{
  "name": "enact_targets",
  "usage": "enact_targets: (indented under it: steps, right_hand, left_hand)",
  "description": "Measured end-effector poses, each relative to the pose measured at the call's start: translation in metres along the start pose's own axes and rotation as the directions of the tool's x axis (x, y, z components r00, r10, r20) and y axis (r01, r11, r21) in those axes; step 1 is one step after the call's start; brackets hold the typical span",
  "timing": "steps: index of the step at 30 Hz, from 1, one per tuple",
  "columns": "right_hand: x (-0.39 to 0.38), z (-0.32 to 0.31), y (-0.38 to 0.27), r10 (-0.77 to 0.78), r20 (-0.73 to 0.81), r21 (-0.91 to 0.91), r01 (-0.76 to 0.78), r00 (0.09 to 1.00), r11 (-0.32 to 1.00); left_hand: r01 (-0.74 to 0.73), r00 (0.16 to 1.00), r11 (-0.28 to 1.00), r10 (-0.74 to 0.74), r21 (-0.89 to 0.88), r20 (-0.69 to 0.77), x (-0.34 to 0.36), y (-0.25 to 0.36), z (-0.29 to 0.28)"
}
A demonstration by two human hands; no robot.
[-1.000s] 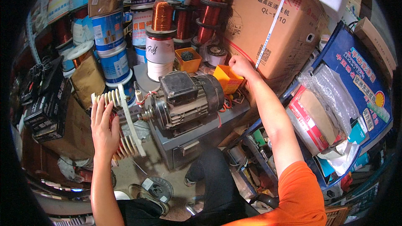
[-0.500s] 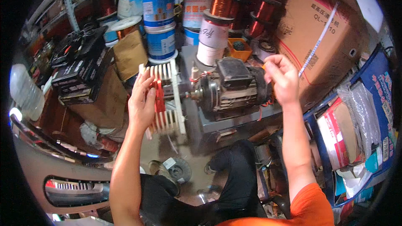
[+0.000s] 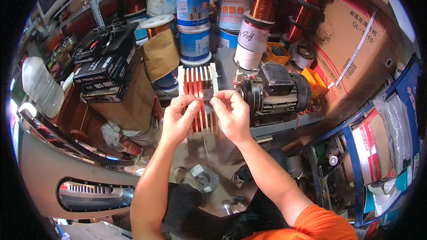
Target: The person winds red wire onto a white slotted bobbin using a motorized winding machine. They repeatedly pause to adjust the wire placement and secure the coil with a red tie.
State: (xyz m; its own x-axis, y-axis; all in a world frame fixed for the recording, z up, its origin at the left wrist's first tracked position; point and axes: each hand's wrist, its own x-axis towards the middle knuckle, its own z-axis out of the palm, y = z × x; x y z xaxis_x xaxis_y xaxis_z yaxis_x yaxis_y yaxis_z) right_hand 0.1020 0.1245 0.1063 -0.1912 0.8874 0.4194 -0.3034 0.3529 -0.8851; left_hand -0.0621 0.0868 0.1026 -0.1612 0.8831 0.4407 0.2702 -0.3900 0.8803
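My left hand (image 3: 179,119) and my right hand (image 3: 233,116) meet in front of a white slotted winding former (image 3: 215,74). Both are closed, thumbs against fingertips, pinching a short thin strand between them; its material is too small to make out. Red material (image 3: 191,84) shows between the slats of the former, behind my fingers. Just to the right of my right hand stands an electric motor (image 3: 276,91) with a dark terminal box, on a grey bench. My hands hide the middle of the former.
Spools of copper wire (image 3: 262,6) and blue-labelled drums (image 3: 194,46) stack up behind. A large cardboard box (image 3: 351,49) stands at the right, with a yellow bin (image 3: 315,82) before it. Black boxes (image 3: 106,73) sit at the left. A grey reel (image 3: 205,178) lies on the floor.
My right hand has come left from beyond the motor to meet my left hand. My left hand has gone from lying along the former to a pinch. The whole view has shifted.
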Motion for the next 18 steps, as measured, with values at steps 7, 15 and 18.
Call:
enact_targets:
  steps: [7,15,18]
  right_hand:
    - [-0.013,0.01,0.016,-0.222,-0.004,-0.157,0.219,0.975,0.963]
    - [-0.011,0.016,0.001,-0.014,-0.056,-0.017,0.013,0.998,1.0]
    - [-0.008,0.011,0.001,0.033,-0.022,-0.197,-0.037,0.999,0.98]
  left_hand:
    - [0.275,0.956,0.858,-0.294,-0.434,0.025,0.004,0.008,0.006]
    - [0.303,0.927,0.791,-0.375,-0.532,-0.03,0.006,0.013,0.011]
    - [0.251,0.945,0.81,-0.323,-0.53,-0.045,0.005,0.013,0.013]
